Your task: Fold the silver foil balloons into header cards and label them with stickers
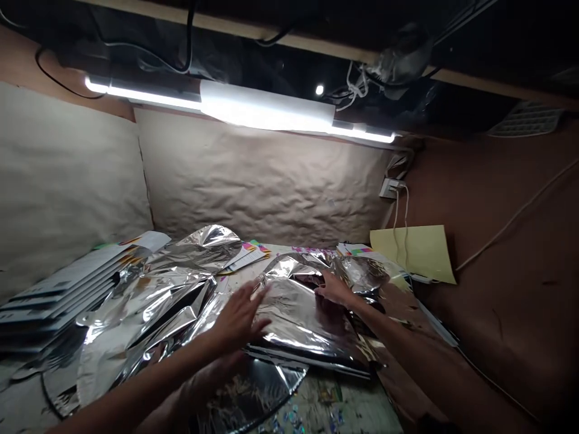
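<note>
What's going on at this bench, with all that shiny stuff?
A person has both bare hands at a flat, shiny silver foil bundle. The right hand is at its far right part; the left hand, fingers spread, is by its left edge, though contact isn't clear. Loose, crumpled silver foil sheets lie to the left, beside a fanned stack of whitish printed sheets.

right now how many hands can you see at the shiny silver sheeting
2: the left hand, fingers spread, over the left part of the silver sheeting, and the right hand, near its far right part. No other hand shows.
</note>
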